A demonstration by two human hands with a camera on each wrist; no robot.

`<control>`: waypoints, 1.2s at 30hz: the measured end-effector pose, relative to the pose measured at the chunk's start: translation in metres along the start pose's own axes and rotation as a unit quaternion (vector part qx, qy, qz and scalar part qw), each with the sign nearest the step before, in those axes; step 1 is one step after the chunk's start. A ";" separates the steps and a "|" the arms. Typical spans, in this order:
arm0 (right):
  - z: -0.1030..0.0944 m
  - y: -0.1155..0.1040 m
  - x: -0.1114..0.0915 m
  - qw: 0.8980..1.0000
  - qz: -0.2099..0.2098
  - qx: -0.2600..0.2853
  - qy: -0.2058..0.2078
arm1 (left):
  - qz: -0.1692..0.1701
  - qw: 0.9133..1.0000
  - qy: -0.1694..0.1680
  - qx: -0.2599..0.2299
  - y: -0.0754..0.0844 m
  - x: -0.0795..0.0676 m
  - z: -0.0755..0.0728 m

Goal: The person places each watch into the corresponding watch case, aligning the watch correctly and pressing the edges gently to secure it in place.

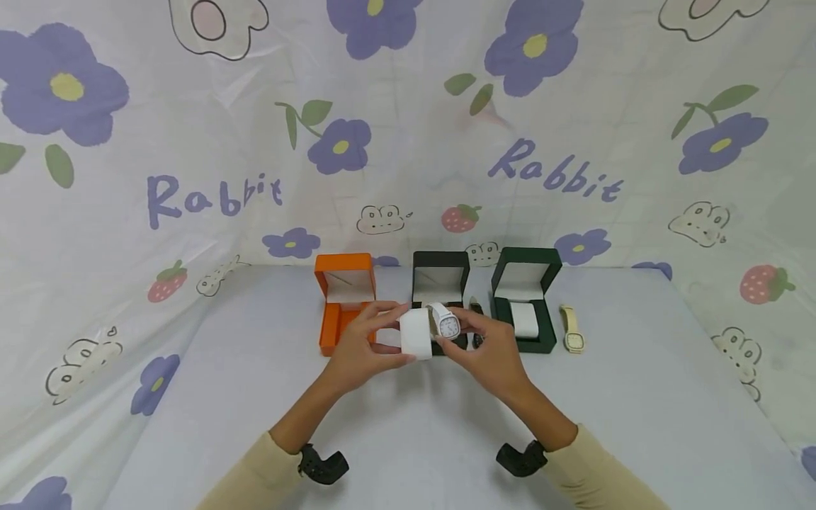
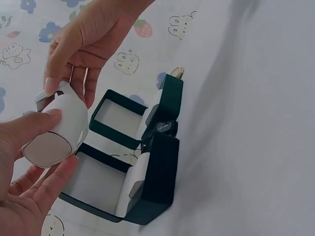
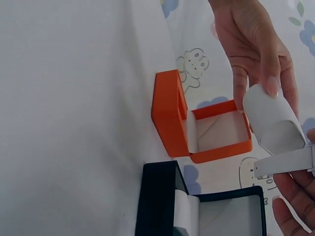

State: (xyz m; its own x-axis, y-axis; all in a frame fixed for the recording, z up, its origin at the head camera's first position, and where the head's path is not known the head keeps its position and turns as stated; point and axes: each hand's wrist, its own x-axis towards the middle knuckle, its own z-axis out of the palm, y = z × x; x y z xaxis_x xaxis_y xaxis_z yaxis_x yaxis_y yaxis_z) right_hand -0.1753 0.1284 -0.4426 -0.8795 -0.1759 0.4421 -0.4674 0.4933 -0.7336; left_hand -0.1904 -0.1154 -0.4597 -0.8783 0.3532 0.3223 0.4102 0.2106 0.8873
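Note:
My left hand grips a white watch cushion between thumb and fingers, above the table in front of the boxes. Close at its right side, my right hand pinches a white wristwatch with a squarish dial. In the right wrist view the white strap hangs loose beside the end of the cushion. Behind the hands stands an open orange watch box, with no cushion showing in it. The middle dark box, also open, is partly hidden by the hands and holds a white cushion.
On the right is an open green watch box with a white cushion inside. A gold watch lies to its right, and a black watch lies between the two dark boxes. A patterned cloth hangs behind the table.

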 end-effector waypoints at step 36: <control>-0.016 -0.006 0.004 0.987 -0.021 -0.034 -0.154 | 0.006 0.999 0.020 -0.030 0.002 0.002 0.009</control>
State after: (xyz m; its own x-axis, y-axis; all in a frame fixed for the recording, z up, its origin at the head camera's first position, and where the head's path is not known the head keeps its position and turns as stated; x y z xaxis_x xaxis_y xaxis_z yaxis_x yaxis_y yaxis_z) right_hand -0.1744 0.1387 -0.4284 -0.8502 -0.4423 0.2855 -0.5054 0.5344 -0.6774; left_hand -0.1892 -0.1060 -0.4596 -0.8833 0.3187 0.3438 0.4056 0.1517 0.9014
